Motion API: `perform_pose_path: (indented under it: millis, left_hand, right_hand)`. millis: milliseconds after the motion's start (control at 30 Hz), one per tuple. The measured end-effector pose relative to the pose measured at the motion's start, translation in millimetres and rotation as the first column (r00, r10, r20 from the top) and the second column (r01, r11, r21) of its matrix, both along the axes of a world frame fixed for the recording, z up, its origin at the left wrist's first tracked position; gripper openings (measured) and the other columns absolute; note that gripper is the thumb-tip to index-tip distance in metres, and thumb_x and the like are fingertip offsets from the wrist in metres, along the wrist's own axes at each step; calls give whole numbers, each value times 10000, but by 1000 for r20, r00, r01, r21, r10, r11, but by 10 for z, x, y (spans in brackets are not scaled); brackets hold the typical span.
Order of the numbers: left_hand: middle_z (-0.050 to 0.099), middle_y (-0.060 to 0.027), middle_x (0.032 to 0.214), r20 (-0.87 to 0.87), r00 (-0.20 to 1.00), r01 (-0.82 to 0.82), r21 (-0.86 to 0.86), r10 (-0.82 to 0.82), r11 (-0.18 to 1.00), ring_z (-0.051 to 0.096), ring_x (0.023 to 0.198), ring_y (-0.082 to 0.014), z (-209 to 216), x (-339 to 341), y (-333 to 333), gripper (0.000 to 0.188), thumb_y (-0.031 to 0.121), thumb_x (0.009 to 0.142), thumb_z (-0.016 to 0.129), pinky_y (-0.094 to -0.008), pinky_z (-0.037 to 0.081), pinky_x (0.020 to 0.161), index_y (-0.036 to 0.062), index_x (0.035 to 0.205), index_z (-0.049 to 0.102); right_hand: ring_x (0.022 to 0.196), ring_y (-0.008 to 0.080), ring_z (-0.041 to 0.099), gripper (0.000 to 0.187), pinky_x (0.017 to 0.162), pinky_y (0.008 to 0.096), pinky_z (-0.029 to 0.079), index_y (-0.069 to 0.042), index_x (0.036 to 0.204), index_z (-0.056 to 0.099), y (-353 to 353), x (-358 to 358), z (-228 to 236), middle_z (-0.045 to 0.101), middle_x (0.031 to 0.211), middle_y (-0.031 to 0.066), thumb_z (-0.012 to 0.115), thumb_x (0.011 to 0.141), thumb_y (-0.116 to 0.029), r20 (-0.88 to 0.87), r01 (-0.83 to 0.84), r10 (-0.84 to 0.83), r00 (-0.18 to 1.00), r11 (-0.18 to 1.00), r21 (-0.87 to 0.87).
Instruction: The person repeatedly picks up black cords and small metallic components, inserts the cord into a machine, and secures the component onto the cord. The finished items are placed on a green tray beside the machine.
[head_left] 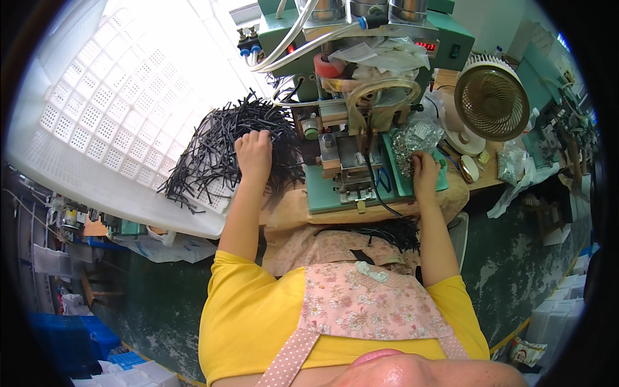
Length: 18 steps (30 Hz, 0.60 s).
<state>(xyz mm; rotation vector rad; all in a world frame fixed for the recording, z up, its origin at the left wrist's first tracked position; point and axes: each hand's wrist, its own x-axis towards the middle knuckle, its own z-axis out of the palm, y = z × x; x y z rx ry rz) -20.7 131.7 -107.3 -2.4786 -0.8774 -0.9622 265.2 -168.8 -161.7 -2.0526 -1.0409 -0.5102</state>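
Head view: hands on cords and metal bits

Head camera looks down past a floral apron [361, 303] and yellow sleeves, cut off by the lower rim. More cords lie in the lap, partly hidden. The left hand [254, 153] rests palm down on a heap of black cords [219, 145] spilling from a white crate [103, 109]; its fingers curl into the heap, grip unclear. The right hand [425, 173] lies on a pile of small metal bits [412, 138], fingertips buried, so I cannot tell what it holds. Between them stands a green machine [348, 97]. Beyond sits a fan [491, 97].
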Motion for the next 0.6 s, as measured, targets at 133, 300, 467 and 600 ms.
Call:
perform_pose_path:
  millis: [133,300,467,600]
  left_hand:
    - [599,-44,716,373,928,104,-284,10,953,586,698,-237,167,-132,-138,125,164,881,629,-362,436,726,109,993,634]
    - [648,-19,705,715,691,475,-555,100,683,577,667,-113,209,-151,-295,160,196,972,547,-247,445,669,67,1028,623]
    - [665,-45,886,784,613,596,-542,101,592,493,630,-44,258,8,-387,311,189,992,521,-205,421,547,34,1251,447]
    - [643,-103,995,913,399,784,-390,89,484,557,676,-88,361,116,-751,300,166,994,507,-208,474,584,17,1250,461]
  right_hand:
    - [826,262,606,93,828,364,361,-81,936,606,4,-111,110,649,867,61,654,858,-92,-186,-2,18,982,996,86]
    - [859,255,604,118,839,352,386,-65,914,627,134,-450,545,659,913,57,690,825,-111,-311,-154,222,924,961,229]
    - [883,246,588,129,843,345,383,-68,930,625,310,-771,1010,654,929,45,680,827,-122,-191,-331,374,908,917,222]
    - [874,255,578,182,838,353,395,-64,971,598,411,-920,1081,641,950,57,681,821,-124,-310,-282,324,894,943,175]
